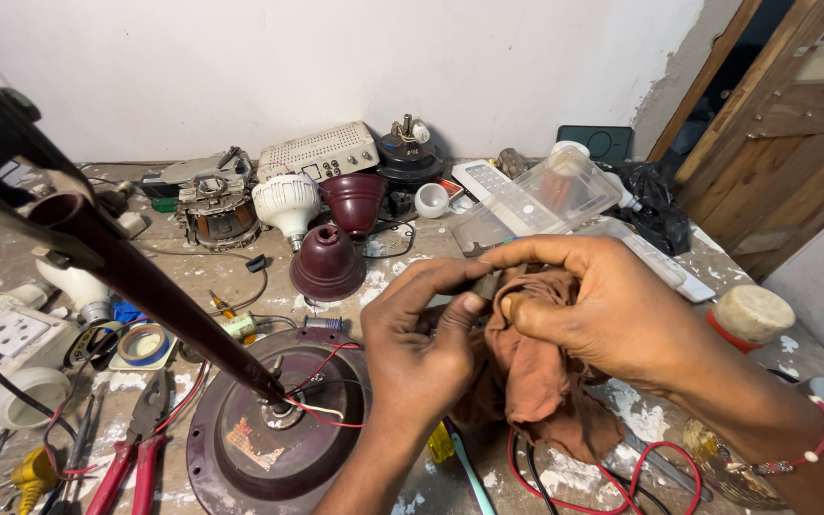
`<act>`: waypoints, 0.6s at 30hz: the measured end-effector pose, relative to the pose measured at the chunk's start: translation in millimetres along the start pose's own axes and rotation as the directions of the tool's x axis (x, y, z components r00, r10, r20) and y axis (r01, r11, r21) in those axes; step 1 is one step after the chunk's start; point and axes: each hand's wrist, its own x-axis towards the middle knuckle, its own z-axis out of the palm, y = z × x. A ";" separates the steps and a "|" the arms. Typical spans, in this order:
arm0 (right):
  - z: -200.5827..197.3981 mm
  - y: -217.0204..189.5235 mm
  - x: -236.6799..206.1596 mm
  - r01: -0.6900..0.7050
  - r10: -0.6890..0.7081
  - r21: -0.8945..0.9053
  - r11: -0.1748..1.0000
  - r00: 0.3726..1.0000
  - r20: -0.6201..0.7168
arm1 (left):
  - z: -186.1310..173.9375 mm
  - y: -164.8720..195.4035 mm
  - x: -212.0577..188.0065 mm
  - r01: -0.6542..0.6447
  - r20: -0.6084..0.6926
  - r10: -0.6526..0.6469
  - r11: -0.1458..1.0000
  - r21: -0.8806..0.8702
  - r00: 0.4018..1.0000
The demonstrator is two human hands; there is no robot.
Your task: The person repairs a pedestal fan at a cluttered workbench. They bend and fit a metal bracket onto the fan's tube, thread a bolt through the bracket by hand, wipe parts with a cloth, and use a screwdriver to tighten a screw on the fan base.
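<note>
Here, at the centre of the frame, the left hand (422, 348) rises from the lower edge with its fingers curled inward, thumb and forefinger pinching a small dark part (485, 283) at its tip. Just to the right, the right hand (603, 315) reaches in from the lower right, fingers bent and pressed together, gripping a brown rag (536, 381) bunched against the same part; the rag hangs down between both hands. A red bead bracelet (803, 453) circles the right wrist.

Below them lies a paint-spattered workbench (193, 277). At lower left sit red-handled pliers (135, 448), then a round maroon fan motor (274, 429) with a dark rod (145, 286) slanting up to the upper left. Farther back stand a white bulb (286, 203) and a maroon dome cover (328, 264). Right of centre rests a clear plastic box (536, 200). A white plastered wall fills the top; a wooden door (784, 133) stands at upper right.
</note>
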 end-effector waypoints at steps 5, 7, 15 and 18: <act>-4.5 0.1 -1.4 -0.012 0.011 -0.006 1.000 0.999 -0.042 | -3.0 -0.9 1.7 -0.003 -0.015 0.003 1.000 0.011 1.000; -6.2 0.2 -1.0 0.038 -0.036 0.063 0.997 0.999 -0.030 | -5.1 -1.1 2.5 -0.015 -0.034 0.016 1.000 0.019 0.999; -17.3 7.0 -6.5 0.010 0.019 0.320 0.948 0.996 -0.086 | -8.5 -0.8 4.9 -0.009 -0.047 0.005 0.996 -0.092 0.999; -14.9 12.8 -6.5 -0.020 0.039 0.292 0.956 0.997 -0.060 | -6.9 1.0 4.5 0.029 -0.060 -0.041 0.983 -0.183 0.997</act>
